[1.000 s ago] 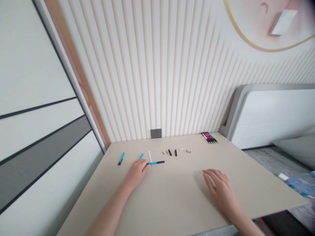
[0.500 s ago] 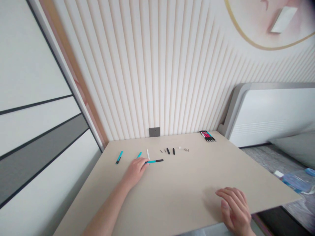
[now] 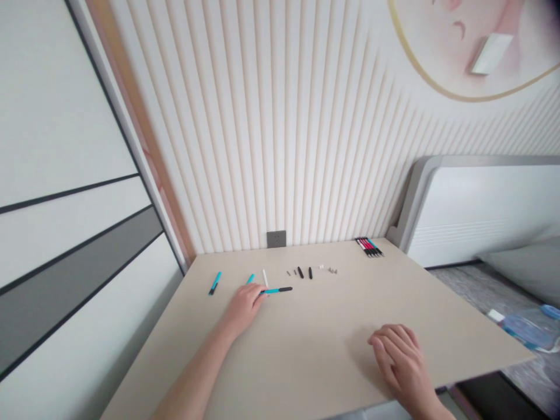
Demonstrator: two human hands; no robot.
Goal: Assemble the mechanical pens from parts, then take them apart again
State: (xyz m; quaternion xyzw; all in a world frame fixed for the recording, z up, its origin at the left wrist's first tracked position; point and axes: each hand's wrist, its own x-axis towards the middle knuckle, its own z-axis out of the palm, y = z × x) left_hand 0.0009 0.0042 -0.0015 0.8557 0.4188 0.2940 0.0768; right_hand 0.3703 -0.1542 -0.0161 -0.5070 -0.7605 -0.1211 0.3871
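Note:
My left hand point(image 3: 245, 305) is closed on the rear end of a blue and black pen point(image 3: 278, 290), whose black grip points right, just above or on the table. Beyond that hand lie another blue pen barrel point(image 3: 250, 278), partly hidden by my fingers, and a slim white tube point(image 3: 265, 277). My right hand point(image 3: 399, 356) hovers over the table's front right, thumb and fingertips pressed together. Whatever it may hold is hidden. Two black pen grips point(image 3: 300, 272) lie behind the held pen, near small springs point(image 3: 291, 273) and several small white and grey pieces point(image 3: 332, 270).
A blue pen barrel with a black clip point(image 3: 214, 283) lies at the left of the beige table point(image 3: 301, 344). Several assembled pens point(image 3: 370, 247) lie side by side at the back right. A ribbed wall with a socket point(image 3: 276, 238) borders the back; a bed point(image 3: 476, 216) stands right.
My right hand has moved left and slightly farther from me, and its thumb and fingertips have come together. My left hand keeps the pen almost in place. The view has shifted slightly.

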